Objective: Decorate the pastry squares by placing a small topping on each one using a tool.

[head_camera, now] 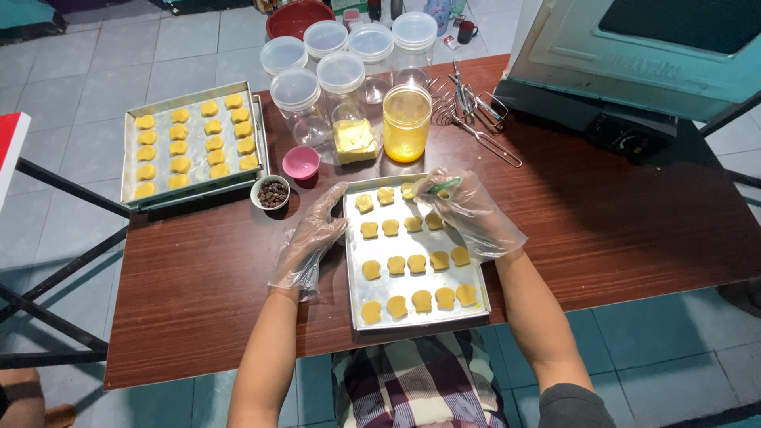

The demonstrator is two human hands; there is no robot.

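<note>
A metal baking tray [482, 295] lay on the brown wooden bench [618, 238] right in front of the person, carrying rows of small yellow dough pieces [418, 264]. Both hands wore loose clear plastic gloves. The right hand [468, 208] hovered over the far right corner of the tray, its grip closed around a small green-handled brush [445, 187] whose tip pointed toward a dough piece in the top row. The left hand [311, 238] rested at the tray's left edge, fingers spread and slack, the grip open and holding nothing, its fingertips touching or just beside the rim.

Just beyond the tray's far left corner stood a small white bowl of dark brown bits [271, 192], and beside that a pink cup [301, 162]. Behind them sat a clear container holding a yellow block [353, 139] and a jar of yellow liquid [407, 123]. Further back was a cluster of empty clear plastic jars with lids [341, 59]. Wire beaters [472, 107] lay to the right of the jars. A second tray [133, 170], stacked on another and filled with similar yellow pieces, lay at the bench's far left. A pale green oven [634, 55] stood at the far right corner.
</note>
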